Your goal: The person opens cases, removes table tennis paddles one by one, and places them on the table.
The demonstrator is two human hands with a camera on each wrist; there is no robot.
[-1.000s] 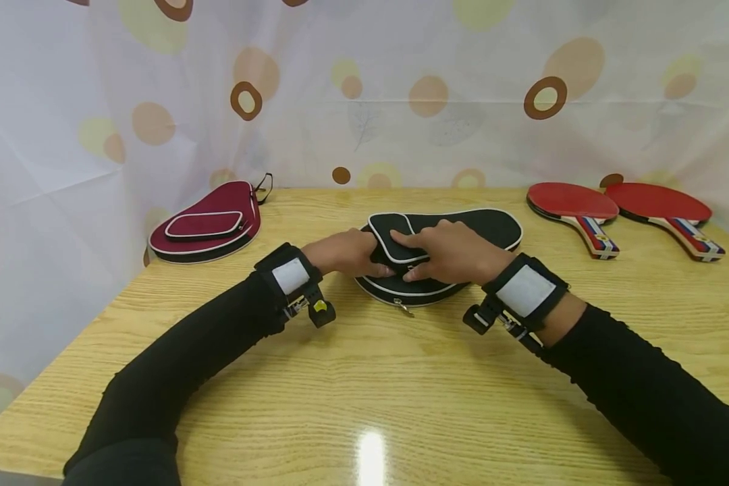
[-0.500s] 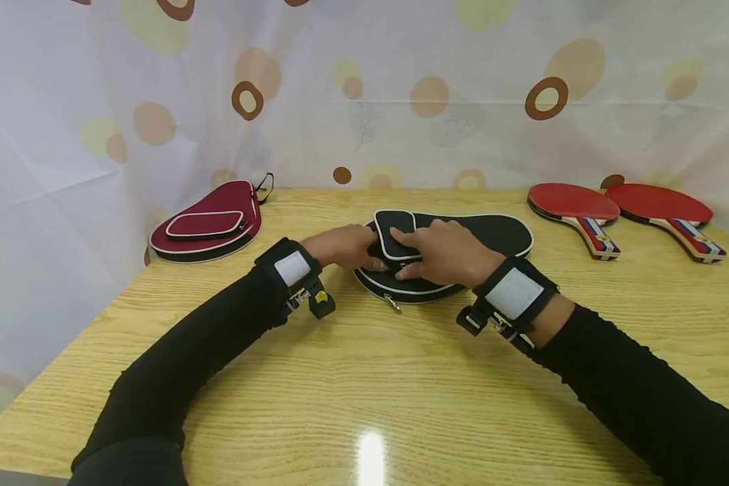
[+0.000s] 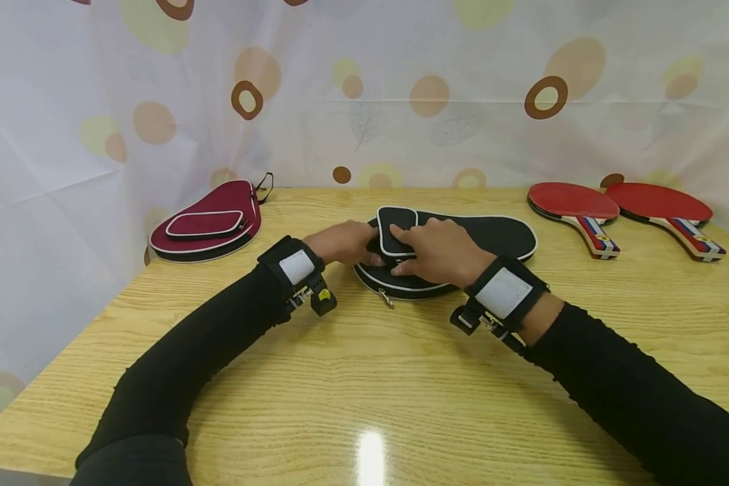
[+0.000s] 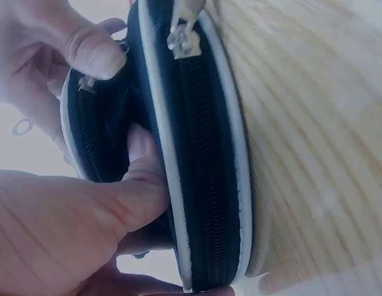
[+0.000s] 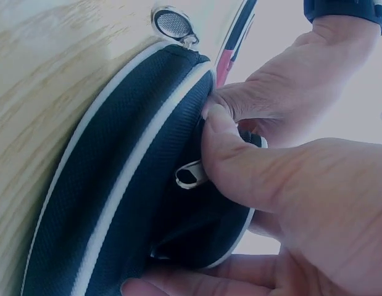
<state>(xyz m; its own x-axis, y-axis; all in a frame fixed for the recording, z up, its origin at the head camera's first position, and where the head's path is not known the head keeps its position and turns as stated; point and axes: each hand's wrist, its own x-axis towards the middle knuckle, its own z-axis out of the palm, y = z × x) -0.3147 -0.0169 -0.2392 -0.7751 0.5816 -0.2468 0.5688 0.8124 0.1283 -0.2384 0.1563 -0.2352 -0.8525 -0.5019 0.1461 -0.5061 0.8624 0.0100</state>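
Note:
A black paddle case (image 3: 501,234) with white piping lies on the table, its narrow end to the right. On top is a small zipped pocket (image 3: 397,226). My left hand (image 3: 347,243) grips the case's left side; in the left wrist view its thumb (image 4: 138,176) presses into the fold beside the pocket. From the right, my right hand (image 3: 443,252) pinches the pocket, its thumb beside a small zipper pull (image 5: 189,176) in the right wrist view. Another metal pull (image 3: 385,298) hangs at the case's front edge. Some fingers of both hands are hidden.
A maroon paddle case (image 3: 209,202) with a strap lies at the back left. Two red paddles (image 3: 574,200) rest at the back right, handles toward me. A patterned cloth (image 3: 316,88) hangs behind the wooden table (image 3: 316,405).
The black case has turned slightly: its front metal pull has shifted left and up, its narrow end right and a little nearer. My right hand has moved slightly left.

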